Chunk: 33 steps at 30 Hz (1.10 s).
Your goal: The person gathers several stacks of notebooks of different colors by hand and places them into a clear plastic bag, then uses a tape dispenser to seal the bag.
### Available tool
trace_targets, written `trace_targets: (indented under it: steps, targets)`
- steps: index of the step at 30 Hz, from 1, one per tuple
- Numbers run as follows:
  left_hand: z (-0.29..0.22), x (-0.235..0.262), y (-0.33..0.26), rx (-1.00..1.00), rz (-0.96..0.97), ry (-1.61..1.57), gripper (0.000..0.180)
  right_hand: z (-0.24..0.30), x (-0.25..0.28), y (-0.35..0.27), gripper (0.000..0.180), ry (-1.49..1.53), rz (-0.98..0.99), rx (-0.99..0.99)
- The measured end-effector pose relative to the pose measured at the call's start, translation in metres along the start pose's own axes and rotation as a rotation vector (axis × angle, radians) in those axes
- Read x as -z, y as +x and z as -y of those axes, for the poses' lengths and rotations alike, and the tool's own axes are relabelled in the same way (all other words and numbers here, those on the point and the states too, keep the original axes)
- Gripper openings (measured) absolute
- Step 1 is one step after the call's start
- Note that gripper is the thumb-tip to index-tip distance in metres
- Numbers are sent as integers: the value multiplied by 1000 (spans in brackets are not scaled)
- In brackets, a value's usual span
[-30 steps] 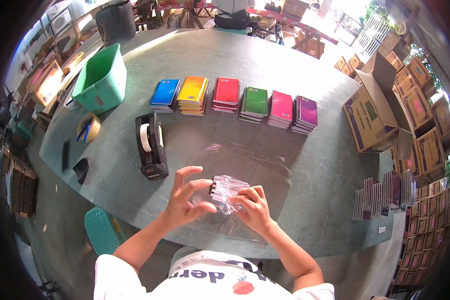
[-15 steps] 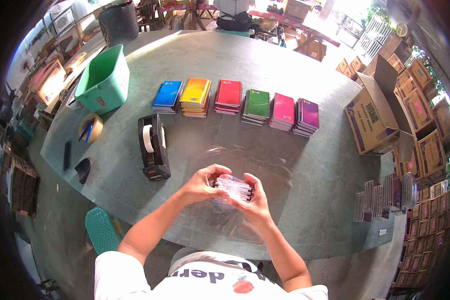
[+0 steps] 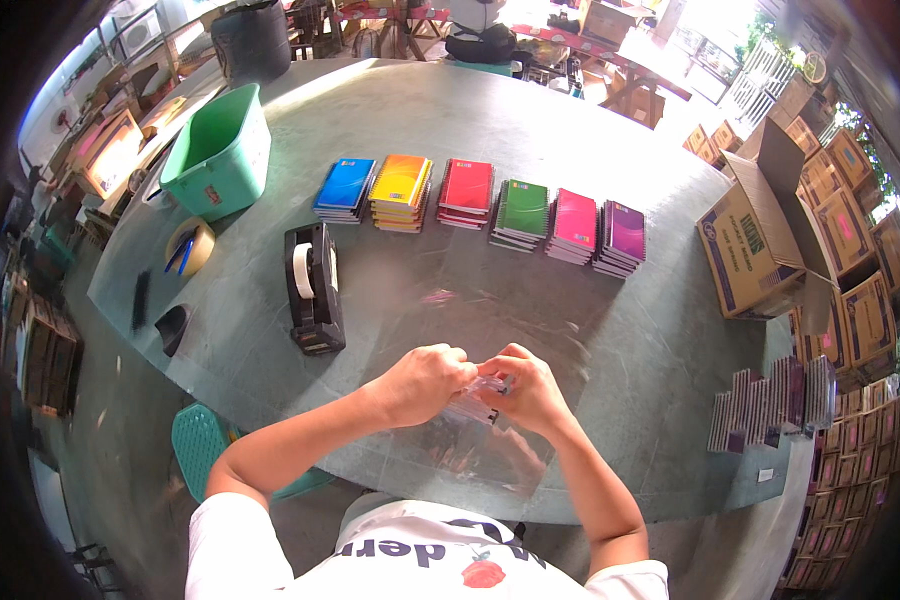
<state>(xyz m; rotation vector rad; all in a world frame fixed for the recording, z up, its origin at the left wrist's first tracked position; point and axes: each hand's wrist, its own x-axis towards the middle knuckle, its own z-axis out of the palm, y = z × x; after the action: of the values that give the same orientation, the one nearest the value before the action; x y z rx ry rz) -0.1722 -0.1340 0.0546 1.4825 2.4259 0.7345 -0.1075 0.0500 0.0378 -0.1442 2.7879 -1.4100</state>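
Note:
Near the front of the table, a small pack of spiral notebooks in clear plastic is mostly covered by my fingers. My left hand is closed, its fingertips pinching the clear plastic at the pack's upper edge. My right hand grips the pack from the right, thumb and fingers close to the left fingertips. A black tape dispenser with a clear roll stands to the left of my hands. Beyond them runs a row of notebook stacks: blue, yellow, red, green, pink and purple.
A green bin and a tape roll with blue pens inside stand at the left. On the right are an open carton and several wrapped notebook packs at the table's edge. A green stool sits below the front-left edge.
My left hand has gone from holding the pack's left side to pinching the plastic at its top, with the elbow swung outward. The right hand has shifted slightly right, and the pack has tilted.

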Motion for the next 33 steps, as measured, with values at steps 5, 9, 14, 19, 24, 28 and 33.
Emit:
trace_targets:
  steps: [5, 9, 14, 19, 24, 28, 33]
  targets:
    - [-2, -5, -6, 94, -86, -210, 14, -4, 1, 4, 20, 19, 57, 32]
    - [-8, -11, -4, 179, -126, -145, 13, -4, 1, 4, 19, 66, 67, 32]
    - [-31, -15, -4, 105, -230, 37, 14, -3, 2, 7, 19, 20, 68, 33]
    - [-33, -21, -23, 113, -251, 123, 19, -7, -12, 1, 17, -53, -38, 235]
    - [-34, -30, -36, 162, -268, 84, 16, 4, -18, 0, 21, -173, -36, 344]
    - [-34, -34, -40, 120, -358, 45, 16, 10, -23, -8, 21, -349, -38, 449]
    - [-38, -50, -50, 106, -422, 57, 16, 28, -9, -32, 21, -612, 173, 455]
